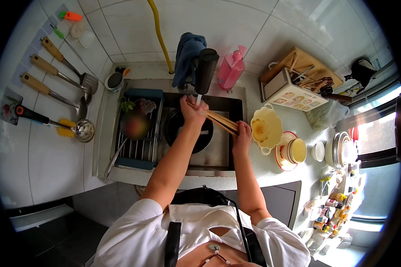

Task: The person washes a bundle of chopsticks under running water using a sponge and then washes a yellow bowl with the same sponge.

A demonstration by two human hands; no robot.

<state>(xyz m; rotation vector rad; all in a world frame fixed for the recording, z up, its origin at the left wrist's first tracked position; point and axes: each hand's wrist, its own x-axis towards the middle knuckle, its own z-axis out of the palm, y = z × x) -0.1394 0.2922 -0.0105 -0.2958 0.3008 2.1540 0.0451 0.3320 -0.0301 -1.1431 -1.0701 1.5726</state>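
A bundle of light wooden chopsticks [222, 121] is held between both my hands over the sink. My left hand [194, 110] closes round their upper left ends, right under the black faucet [206, 71], where water runs onto it. My right hand [242, 139] grips the other ends near the sink's right edge. Below my left forearm a dark round pan [203, 141] lies in the sink basin [220, 156], partly hidden by the arm.
Left of the basin, a drying rack [140, 153] holds produce, partly blurred. A yellow scalloped dish [266, 127] and stacked bowls [296, 151] stand right of the sink. Behind are a pink soap bottle [231, 71], a blue cloth [187, 55] and a utensil holder [294, 91].
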